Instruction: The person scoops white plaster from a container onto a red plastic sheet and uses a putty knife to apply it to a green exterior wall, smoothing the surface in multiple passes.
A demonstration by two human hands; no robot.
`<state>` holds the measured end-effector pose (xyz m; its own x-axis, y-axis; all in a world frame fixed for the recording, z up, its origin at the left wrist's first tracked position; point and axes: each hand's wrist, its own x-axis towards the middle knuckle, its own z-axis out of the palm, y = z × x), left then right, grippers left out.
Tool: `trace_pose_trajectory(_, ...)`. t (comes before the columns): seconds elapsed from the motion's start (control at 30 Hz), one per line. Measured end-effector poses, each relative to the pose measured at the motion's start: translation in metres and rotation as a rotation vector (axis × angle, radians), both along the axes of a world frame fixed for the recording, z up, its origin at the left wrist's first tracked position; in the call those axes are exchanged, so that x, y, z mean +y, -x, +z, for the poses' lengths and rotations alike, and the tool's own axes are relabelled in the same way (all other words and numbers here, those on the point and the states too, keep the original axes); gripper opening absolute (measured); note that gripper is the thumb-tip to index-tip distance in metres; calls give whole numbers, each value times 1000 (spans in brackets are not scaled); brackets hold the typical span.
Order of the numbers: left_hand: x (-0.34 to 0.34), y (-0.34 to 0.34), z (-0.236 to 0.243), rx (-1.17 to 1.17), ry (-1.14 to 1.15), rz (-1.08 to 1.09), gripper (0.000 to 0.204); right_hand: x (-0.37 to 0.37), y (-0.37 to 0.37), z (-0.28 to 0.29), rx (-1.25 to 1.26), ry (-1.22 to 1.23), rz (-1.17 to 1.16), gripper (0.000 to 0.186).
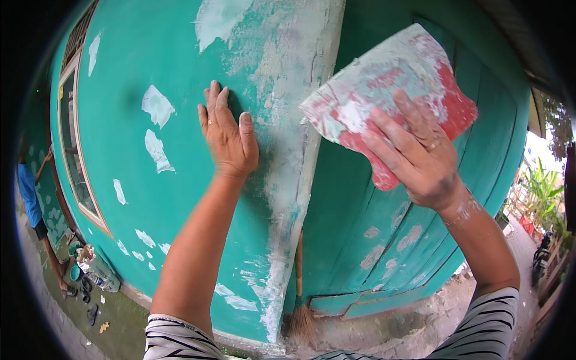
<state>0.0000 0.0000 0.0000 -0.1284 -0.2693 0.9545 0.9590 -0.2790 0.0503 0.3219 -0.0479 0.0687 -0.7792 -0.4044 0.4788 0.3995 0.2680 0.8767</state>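
My left hand (228, 132) lies against the teal wall (138, 198), fingers stretched and slightly apart, just left of a vertical band of whitish filler (285, 150) along the wall's corner. My right hand (414, 144) grips a wide red putty spreader (450, 111), its blade smeared with white and pale-green paste, its left tip beside that corner. Pale patches (157, 108) dot the wall. Behind the spreader is a recessed teal panelled surface (468, 204).
A straw broom (300, 321) leans at the corner's foot. At far left, a person (29, 192) in blue works by a framed window (75, 144), near a bucket (93, 270) and sandals (92, 312). A paved path (513, 252) and plants (543, 192) lie at right.
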Motion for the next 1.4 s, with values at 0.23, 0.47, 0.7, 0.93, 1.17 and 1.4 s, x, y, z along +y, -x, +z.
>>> trace_pose_trajectory(0.23, -6, 2, 1, 25, 38, -16, 55, 7, 48, 7, -130, 37, 0, 26)
trace_pose_trajectory(0.47, -6, 2, -4, 4, 40, -21, 55, -29, 21, 16, -155, 47, -92, 27)
trace_pose_trajectory(0.7, -3, 1, 0, 25, 31, -18, 55, 7, 11, -9, -231, 83, -95, 34)
trace_pose_trajectory(0.93, -4, 5, -2, 21, 9, -24, 54, -4, -5, -19, -129, 106, -11, 37)
trace_pose_trajectory(1.17, -2, 0, 1, 19, 4, 30, 51, 44, -5, -76, -168, 171, -41, 37)
trace_pose_trajectory(1.4, 2, -1, 2, 34, -32, 34, 49, -40, -64, -164, -118, 642, -148, 35)
